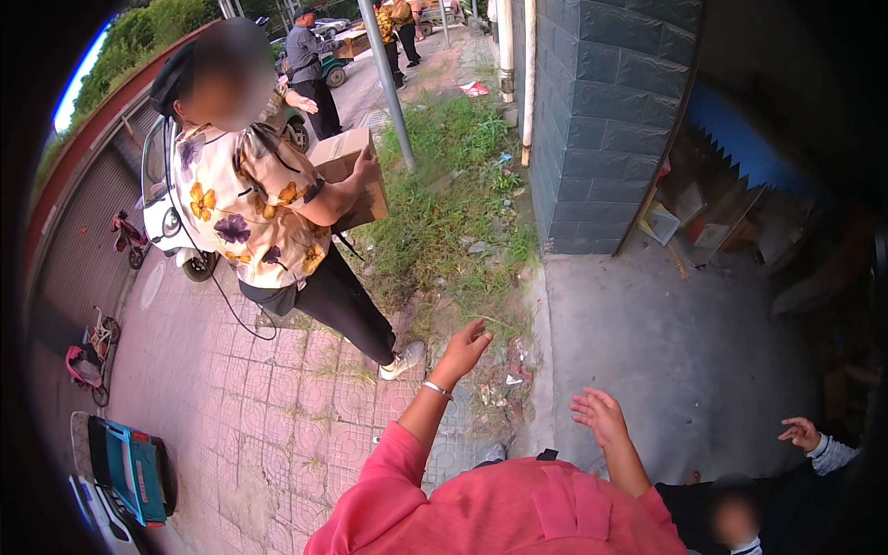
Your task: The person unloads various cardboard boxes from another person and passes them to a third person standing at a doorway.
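Note:
My left hand, with a silver bracelet at the wrist, reaches forward over the edge of the paving. Its fingers are loosely stretched and hold nothing. My right hand hovers above the grey concrete floor, empty, with its fingers apart. Ahead and to the left, a person in a flowered shirt carries a cardboard box against the body. One of that person's hands grips the box's near side. The box is well beyond my left hand, and neither of my hands touches anything.
A grey tiled pillar stands ahead on the right, beside a dark doorway. Grass and litter border pink paving. A metal pole rises from the grass. Another person's hand is at lower right; a teal vehicle is at lower left.

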The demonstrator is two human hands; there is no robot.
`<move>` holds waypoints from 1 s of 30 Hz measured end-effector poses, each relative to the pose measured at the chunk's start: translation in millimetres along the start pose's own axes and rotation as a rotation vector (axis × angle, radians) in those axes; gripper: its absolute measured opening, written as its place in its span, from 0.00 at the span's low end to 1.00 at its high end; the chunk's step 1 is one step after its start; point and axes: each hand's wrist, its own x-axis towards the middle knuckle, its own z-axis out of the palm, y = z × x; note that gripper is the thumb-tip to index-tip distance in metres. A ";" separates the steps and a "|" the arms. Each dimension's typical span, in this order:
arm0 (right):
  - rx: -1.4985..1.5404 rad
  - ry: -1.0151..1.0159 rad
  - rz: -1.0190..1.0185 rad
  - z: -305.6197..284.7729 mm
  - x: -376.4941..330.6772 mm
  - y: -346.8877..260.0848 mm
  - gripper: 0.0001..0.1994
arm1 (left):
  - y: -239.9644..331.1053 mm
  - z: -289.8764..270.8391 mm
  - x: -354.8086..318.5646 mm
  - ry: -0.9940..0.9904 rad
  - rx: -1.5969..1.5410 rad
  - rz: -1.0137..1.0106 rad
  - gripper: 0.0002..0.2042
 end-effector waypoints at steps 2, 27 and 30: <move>0.000 -0.019 0.003 3.9 5.8 -4.8 0.18 | 15.9 -3.8 1.2 0.002 -0.004 0.015 0.25; 0.732 -0.314 -0.035 29.1 74.4 67.1 0.23 | 239.9 -0.4 119.6 -0.323 1.024 0.446 0.30; 0.958 -0.399 -0.346 -58.5 86.3 88.2 0.23 | 271.6 133.6 105.6 -0.272 0.977 0.878 0.25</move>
